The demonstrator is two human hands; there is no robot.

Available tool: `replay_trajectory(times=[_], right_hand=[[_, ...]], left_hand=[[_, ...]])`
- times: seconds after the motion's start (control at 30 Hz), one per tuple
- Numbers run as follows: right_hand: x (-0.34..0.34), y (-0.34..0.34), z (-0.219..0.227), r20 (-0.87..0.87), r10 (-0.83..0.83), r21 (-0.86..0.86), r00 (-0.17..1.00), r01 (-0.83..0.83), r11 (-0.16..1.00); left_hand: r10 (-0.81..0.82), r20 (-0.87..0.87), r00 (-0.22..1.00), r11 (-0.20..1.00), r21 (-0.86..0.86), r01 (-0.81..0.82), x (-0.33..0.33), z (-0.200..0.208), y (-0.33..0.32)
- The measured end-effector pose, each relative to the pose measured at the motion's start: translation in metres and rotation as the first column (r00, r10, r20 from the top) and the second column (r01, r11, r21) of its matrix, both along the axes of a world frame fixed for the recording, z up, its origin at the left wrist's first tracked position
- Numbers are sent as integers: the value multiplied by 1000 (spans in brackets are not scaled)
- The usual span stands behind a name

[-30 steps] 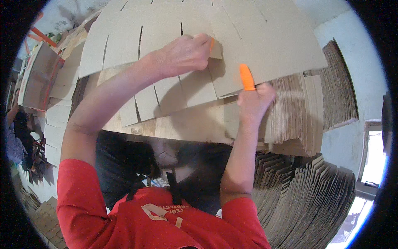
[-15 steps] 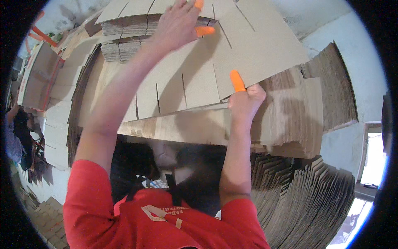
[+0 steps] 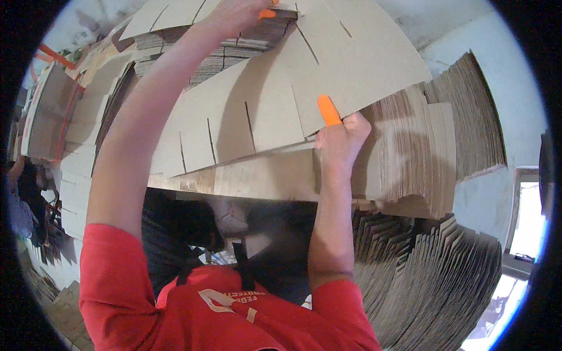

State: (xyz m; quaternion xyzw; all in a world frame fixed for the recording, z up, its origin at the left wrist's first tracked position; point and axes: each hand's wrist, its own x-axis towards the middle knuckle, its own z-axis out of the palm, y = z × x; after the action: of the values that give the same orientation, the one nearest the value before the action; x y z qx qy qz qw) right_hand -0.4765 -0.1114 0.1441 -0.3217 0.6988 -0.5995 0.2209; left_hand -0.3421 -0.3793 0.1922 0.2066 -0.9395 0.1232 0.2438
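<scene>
My right hand [image 3: 342, 137] is closed on the near edge of a slotted cardboard sheet [image 3: 269, 108], its thumb in an orange finger cover on top. Another cardboard sheet [image 3: 357, 52] with slots lies across it to the right, and the hand is at its near edge too. My left hand [image 3: 237, 16] reaches to the far side, partly cut off by the top of the picture. Two of its fingers have orange covers and close together at the edge of the top sheet on a stack of slotted cardboard [image 3: 216, 52].
Upright cardboard bundles [image 3: 401, 152] stand on the right of the wooden table [image 3: 263, 175], with another stack [image 3: 468, 117] by the wall. Below right are many packed cardboard pieces [image 3: 433, 281]. More sheets [image 3: 82, 134] and a white box [image 3: 50, 114] are at the left.
My left hand has moved up and left, its covered fingers coming closer together. The slotted sheets have shifted slightly left, with my right hand still gripping them.
</scene>
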Motion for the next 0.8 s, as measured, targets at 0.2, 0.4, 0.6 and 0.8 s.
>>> replay_trajectory(times=[0.2,0.4,0.6,0.8], right_hand=[[7,-5,0,-49,-29,-130,998,22,991],[0,-6,-9,-73,-15,-129,997,6,992],[-4,-1,5,-141,98,54,985,-91,994],[0,8,25,-64,58,-210,996,-70,975]], left_hand=[[-17,132,991,968,-245,49,5,-3,19],[51,287,957,954,-298,39,1,-12,71],[-26,336,942,962,-246,115,7,-14,107],[-140,351,926,976,-109,189,18,-2,148]])
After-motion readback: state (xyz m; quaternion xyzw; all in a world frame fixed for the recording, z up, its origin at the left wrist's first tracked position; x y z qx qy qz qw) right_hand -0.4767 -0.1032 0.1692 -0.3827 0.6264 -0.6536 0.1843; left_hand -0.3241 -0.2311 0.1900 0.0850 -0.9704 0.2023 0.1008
